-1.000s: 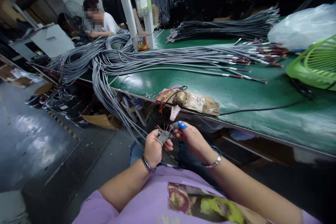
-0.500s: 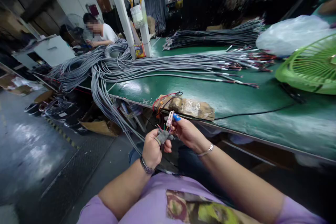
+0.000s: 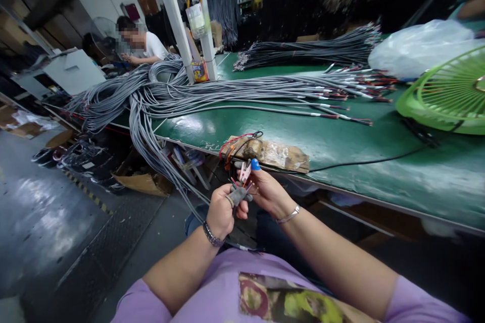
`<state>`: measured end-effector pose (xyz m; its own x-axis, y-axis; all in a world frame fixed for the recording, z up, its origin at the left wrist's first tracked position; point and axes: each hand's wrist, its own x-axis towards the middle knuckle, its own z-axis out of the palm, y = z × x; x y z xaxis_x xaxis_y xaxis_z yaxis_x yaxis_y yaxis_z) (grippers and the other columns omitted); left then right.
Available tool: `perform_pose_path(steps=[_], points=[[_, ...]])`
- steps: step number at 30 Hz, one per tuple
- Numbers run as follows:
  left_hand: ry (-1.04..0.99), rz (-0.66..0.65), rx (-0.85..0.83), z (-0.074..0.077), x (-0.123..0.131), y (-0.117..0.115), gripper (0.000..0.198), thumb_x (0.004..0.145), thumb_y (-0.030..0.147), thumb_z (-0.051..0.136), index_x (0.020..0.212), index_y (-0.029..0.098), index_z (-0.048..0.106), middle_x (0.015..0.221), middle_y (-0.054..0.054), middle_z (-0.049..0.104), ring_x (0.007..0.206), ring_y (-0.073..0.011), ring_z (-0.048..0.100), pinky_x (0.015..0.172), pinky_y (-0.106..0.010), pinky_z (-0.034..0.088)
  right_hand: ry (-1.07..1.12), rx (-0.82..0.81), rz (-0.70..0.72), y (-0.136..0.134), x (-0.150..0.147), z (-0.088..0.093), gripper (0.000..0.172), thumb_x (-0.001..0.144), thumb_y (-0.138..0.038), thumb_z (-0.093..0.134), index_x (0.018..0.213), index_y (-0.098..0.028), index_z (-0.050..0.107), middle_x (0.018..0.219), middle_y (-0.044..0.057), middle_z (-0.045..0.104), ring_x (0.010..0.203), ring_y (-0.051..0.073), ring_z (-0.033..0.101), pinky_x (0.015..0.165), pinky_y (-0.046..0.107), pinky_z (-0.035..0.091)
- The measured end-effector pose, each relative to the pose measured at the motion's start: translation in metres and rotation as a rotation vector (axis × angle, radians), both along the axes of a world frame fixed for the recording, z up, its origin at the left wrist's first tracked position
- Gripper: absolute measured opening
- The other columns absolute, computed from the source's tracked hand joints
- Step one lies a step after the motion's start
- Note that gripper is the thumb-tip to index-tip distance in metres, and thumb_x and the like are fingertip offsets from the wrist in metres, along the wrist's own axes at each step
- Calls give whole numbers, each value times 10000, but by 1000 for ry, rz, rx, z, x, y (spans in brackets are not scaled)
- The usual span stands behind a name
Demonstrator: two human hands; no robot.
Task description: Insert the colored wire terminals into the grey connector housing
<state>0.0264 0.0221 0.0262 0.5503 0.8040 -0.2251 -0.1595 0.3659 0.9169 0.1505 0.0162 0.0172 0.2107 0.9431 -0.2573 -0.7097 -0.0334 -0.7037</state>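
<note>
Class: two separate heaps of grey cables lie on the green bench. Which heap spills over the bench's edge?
The nearer, lighter grey heap: its left end droops off the green bench. The darker bundle behind lies wholly on top.

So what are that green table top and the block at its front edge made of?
The table top looks like a smooth green mat, perhaps rubber or vinyl; it shows soft glare. The block seems to be bare wood, worn brown, partly wrapped in shiny clear tape or film. Neither is certain from here.
</note>
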Motion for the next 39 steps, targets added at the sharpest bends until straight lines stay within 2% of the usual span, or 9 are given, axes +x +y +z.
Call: perform_pose_path(steps=[4,12,16,19,21,28,32,39], points=[[34,5,-10,-2,2,1,322,638,439,684,600,147,552,434,17,551,314,-62,443,334,-175,324,14,-10,-8,0,-1,1,427,696,-618,647,682,-192,622,644,38,629,578,158,553,575,284,464],[20,7,-11,-1,-5,-5,299,653,415,677,611,137,576,433,9,552,314,-72,448,330,-184,329,106,25,84,-10,2,0,432,761,-635,557,726,-208,610,696,12,624,601,134,550,600,264,459],[33,11,-5,0,-9,-9,305,653,427,676,618,140,580,429,10,548,314,-72,440,331,-187,328,79,3,115,-11,5,3,363,783,-567,574,790,-208,631,733,19,635,629,137,550,627,273,461],[12,44,7,2,-10,-9,302,654,423,675,600,151,556,432,14,548,318,-69,433,335,-186,326,30,24,71,-11,5,3,266,753,-464,659,787,-201,639,699,-1,619,613,125,530,618,263,453],[-10,73,15,4,-10,-7,290,654,409,675,598,157,545,436,17,549,324,-70,436,338,-186,330,-2,31,47,-11,4,2,261,739,-452,676,768,-195,637,679,-3,608,598,124,518,610,267,453],[-37,100,15,5,-4,-5,268,664,392,672,632,149,562,454,16,561,335,-68,446,346,-182,338,-148,96,-67,-10,-3,-6,428,740,-611,607,729,-185,648,675,21,622,602,129,528,604,262,453],[-50,109,11,1,-1,-3,259,670,383,668,648,144,570,452,19,559,329,-65,448,339,-175,334,-36,42,21,-5,-2,-4,432,716,-625,625,743,-195,657,729,41,660,606,150,556,584,287,466],[-38,89,2,-5,2,-1,255,667,371,669,634,146,556,448,20,560,324,-65,452,335,-171,344,97,-3,-1,0,-4,-1,364,706,-573,671,703,-209,644,662,16,646,575,150,550,579,286,460]])
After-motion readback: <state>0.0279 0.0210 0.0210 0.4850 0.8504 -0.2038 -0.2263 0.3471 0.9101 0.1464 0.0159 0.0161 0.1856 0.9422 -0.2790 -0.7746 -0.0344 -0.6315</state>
